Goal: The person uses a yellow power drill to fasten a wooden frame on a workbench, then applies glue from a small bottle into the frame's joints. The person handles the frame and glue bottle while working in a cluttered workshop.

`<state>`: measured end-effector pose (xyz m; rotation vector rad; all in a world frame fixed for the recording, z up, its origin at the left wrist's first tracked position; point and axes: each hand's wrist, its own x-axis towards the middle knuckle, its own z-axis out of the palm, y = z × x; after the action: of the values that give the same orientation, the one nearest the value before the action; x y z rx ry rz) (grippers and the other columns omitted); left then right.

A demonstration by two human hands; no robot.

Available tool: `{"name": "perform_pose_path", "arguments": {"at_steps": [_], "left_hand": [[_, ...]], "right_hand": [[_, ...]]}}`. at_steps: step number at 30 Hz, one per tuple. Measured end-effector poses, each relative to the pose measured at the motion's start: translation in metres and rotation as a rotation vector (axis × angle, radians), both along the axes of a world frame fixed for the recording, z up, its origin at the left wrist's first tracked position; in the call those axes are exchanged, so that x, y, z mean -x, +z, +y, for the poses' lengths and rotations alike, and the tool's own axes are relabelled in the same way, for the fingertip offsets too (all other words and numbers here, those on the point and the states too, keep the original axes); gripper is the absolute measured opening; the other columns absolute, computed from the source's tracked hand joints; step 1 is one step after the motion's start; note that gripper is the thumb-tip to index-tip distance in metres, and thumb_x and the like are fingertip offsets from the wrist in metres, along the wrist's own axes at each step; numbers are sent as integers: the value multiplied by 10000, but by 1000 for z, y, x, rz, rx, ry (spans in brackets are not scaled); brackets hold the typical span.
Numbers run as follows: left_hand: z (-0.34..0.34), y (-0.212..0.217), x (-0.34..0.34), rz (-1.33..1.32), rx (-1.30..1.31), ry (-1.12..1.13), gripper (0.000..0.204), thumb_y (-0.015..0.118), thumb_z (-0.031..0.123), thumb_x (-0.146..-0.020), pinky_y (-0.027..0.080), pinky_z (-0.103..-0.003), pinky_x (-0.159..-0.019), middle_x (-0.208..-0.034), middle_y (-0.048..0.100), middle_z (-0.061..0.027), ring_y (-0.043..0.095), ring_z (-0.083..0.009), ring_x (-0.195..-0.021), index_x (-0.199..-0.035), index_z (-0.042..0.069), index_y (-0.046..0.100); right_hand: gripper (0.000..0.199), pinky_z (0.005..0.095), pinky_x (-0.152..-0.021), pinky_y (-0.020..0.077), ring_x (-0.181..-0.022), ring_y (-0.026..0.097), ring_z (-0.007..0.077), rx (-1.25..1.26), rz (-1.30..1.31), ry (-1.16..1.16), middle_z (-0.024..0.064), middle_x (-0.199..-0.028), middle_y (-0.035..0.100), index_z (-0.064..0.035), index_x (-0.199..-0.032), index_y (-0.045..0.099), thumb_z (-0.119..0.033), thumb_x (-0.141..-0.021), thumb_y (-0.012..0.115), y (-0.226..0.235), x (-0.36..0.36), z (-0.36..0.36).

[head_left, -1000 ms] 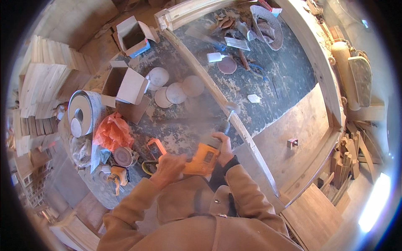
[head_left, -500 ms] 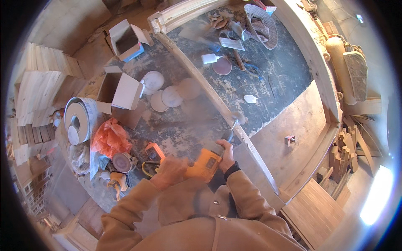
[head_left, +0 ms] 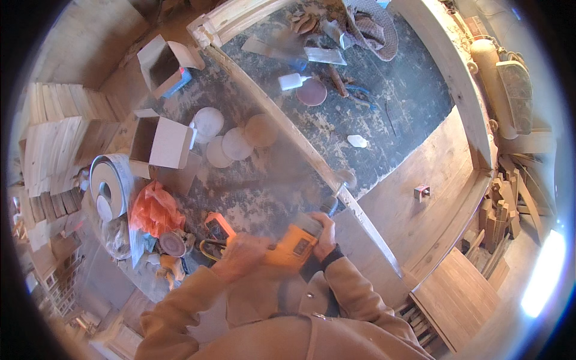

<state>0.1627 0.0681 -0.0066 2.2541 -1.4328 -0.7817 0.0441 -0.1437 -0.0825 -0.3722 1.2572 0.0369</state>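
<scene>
Both hands are on a yellow power drill (head_left: 294,243) in front of my body. My left hand (head_left: 245,255) is wrapped round its rear end, slightly blurred. Further forward, my right hand (head_left: 326,235) grips the side near the grey front housing, with a dark band at the wrist. The drill's shaft points away from me, and a pale round disc (head_left: 345,178) at its tip meets the narrow wooden rail (head_left: 312,157) of a large frame. Whether the disc presses on the rail's top or its far side, I cannot tell.
Left of the rail lie several round sanding discs (head_left: 237,144), two cardboard boxes (head_left: 171,143), an orange plastic bag (head_left: 157,207) and another yellow power tool (head_left: 173,267). Beyond the rail are a white bottle (head_left: 291,81) and a woven hat (head_left: 384,42). Wood offcuts (head_left: 495,219) stand at the right.
My view has shifted slightly, so the things on the table sit at somewhat different places. The disc at the drill's tip is a little further along the rail toward me. Both hands keep their grip.
</scene>
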Motion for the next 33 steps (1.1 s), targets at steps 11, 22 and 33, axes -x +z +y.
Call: {"name": "perform_pose_path", "arguments": {"at_steps": [11,22,33], "left_hand": [[11,10,-16,-16,-30,20,186,689,165,-755,496,-417,-675,-734,665,-118,674,-299,-702,-886,87,582],[26,-4,-18,-52,-72,49,265,754,207,-722,492,-411,-663,-710,649,-119,668,-298,-685,-851,95,552],[33,8,-39,-115,-183,77,287,761,167,-663,497,-398,-640,-677,631,-99,657,-288,-653,-854,101,556]], "right_hand": [[205,322,-758,504,-825,637,173,50,-60,34,51,-885,663,-25,-883,715,-218,-838,664,-12,-17,16],[248,347,-796,507,-844,648,199,-27,-48,34,75,-918,678,-11,-926,700,-238,-854,633,-6,-31,20],[183,349,-762,531,-802,646,201,61,-3,109,61,-892,673,-48,-901,682,-215,-847,629,-5,-74,30]]}}
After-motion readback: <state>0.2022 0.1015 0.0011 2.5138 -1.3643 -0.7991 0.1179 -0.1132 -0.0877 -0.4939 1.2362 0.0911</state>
